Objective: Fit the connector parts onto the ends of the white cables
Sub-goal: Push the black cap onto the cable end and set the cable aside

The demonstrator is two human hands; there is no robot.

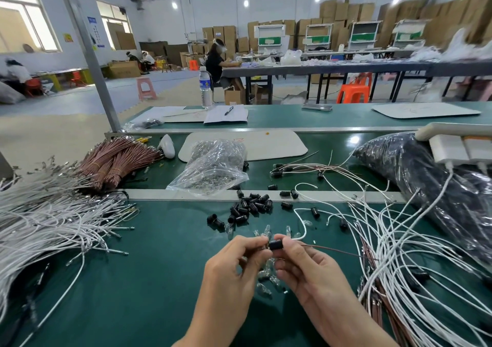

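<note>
Connector part (275,245), a small black cylinder trailing a thin brown wire (332,250), is pinched end-to-end by left hand (231,262) and right hand (302,265) fingertips above the green surface's (159,272) near edge, glossy white cables (53,224) heaped alongside.

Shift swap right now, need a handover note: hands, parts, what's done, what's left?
Left hand and right hand: both pinch one black connector part above the green table. A thin brown wire runs from it to the right.
Loose black connector parts lie beyond the hands, clear bulbs under them.
Left heap of white cables: ends bare.
Right tangle of white cables: some ends seem fitted.
Done: apparently part of the right tangle.
Left: the part in hand, then the left heap.
</note>
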